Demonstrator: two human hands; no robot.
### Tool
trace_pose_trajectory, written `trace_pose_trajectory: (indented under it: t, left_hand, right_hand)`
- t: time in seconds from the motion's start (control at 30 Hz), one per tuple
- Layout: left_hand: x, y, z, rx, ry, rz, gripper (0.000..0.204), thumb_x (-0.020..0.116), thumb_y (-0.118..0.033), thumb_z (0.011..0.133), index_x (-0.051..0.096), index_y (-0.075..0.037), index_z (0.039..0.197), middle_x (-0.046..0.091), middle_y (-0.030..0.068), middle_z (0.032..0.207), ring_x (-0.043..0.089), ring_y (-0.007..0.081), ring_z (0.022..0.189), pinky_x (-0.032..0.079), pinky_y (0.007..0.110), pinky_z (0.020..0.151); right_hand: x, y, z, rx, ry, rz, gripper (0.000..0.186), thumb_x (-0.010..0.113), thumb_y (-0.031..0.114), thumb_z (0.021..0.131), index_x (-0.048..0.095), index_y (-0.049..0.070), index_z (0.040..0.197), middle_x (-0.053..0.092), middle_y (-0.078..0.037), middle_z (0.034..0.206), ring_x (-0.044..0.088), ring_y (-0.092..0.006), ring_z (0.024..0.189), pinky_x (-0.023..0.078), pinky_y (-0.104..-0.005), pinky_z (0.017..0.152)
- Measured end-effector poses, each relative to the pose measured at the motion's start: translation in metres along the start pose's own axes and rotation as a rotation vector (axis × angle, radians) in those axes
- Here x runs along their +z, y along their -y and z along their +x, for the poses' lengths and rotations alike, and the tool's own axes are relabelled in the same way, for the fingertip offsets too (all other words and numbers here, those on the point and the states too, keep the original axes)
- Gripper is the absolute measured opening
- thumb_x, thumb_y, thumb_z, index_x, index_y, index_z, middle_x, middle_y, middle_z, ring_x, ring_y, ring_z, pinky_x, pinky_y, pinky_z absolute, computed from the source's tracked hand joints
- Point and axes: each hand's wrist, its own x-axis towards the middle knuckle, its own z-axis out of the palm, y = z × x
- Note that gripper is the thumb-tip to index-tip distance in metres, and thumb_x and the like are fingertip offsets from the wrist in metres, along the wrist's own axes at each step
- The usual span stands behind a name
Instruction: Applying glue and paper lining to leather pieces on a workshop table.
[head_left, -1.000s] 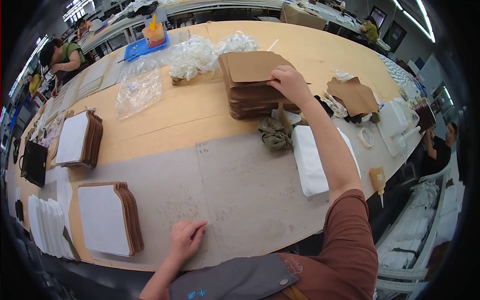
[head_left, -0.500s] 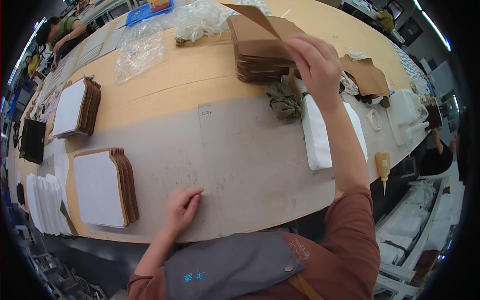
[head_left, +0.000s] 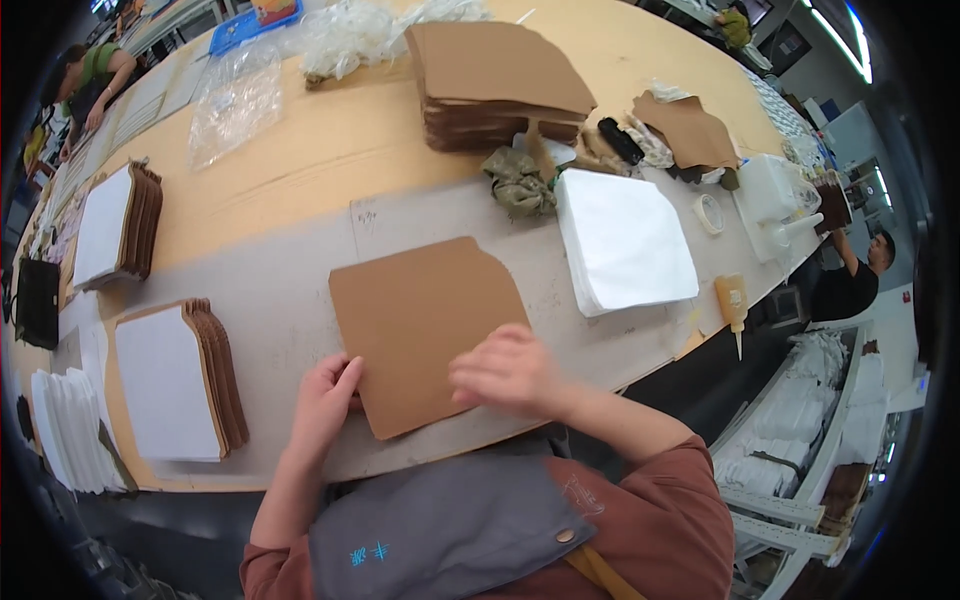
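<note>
A brown cut panel [head_left: 420, 310], square with one curved corner, lies in front of me on the grey work mat. My left hand [head_left: 325, 395] pinches its left edge, the thumb on top and the fingers partly hidden beneath. Over the panel's right part is my right hand [head_left: 510, 372], fingers bent and smeared by motion; whether it touches the panel is unclear. A thick stack of matching brown panels [head_left: 500, 65] stands at the far side. To the right of the panel in front of me lies a stack of white sheets [head_left: 625, 235].
At the left are two piles of brown panels topped with white [head_left: 170, 385] [head_left: 105, 220] and a white folded stack [head_left: 72, 430]. A crumpled olive cloth [head_left: 520, 183], tape roll [head_left: 708, 213] and glue bottle [head_left: 731, 300] lie rightward. Other people [head_left: 850, 285] work nearby.
My right hand has come down and toward me from the far stack, and a brown panel now lies before me. My left hand has taken hold of its edge.
</note>
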Motion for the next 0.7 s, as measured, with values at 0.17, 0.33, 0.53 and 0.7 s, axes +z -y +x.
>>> trace_pose_trajectory:
  t: [0.17,0.33,0.53,0.7]
  left_hand:
    - [0.010,0.009,0.001,0.149,-0.120,0.172,0.022,0.063,-0.017,0.100,0.070,0.004,0.099,0.068,0.0011,0.079,0.057,0.0049,0.073,0.047,0.024,0.066]
    - [0.017,0.010,-0.004,0.297,-0.206,0.467,0.019,0.064,-0.014,0.099,0.068,0.004,0.099,0.066,-0.0001,0.076,0.054,0.0045,0.069,0.046,0.025,0.063]
    - [0.009,-0.004,0.007,0.151,-0.075,0.294,0.020,0.062,-0.015,0.101,0.068,0.003,0.102,0.065,-0.0009,0.078,0.056,0.0056,0.070,0.048,0.024,0.062]
    - [0.003,-0.025,0.004,0.009,0.034,0.238,0.021,0.057,-0.014,0.103,0.068,0.002,0.109,0.069,0.0008,0.088,0.061,0.0056,0.075,0.049,0.023,0.066]
  right_hand:
    - [-0.017,-0.016,-0.019,0.291,-0.147,-0.115,0.013,0.078,0.014,0.080,0.070,0.013,0.089,0.071,0.003,0.093,0.066,-0.0163,0.084,0.048,-0.0328,0.079]
    - [-0.048,-0.032,-0.066,0.468,-0.319,-0.472,0.015,0.077,0.008,0.081,0.071,0.012,0.094,0.072,-0.002,0.093,0.067,-0.0212,0.089,0.047,-0.0353,0.080]
    - [-0.147,-0.100,-0.172,0.802,-0.411,-1.062,0.041,0.071,0.023,0.091,0.062,0.007,0.127,0.065,-0.013,0.126,0.061,-0.0333,0.114,0.047,-0.0444,0.098]
    - [-0.198,-0.142,-0.276,1.208,-0.210,-1.543,0.063,0.066,0.048,0.091,0.052,0.014,0.142,0.060,-0.014,0.136,0.055,-0.0361,0.126,0.044,-0.0496,0.103]
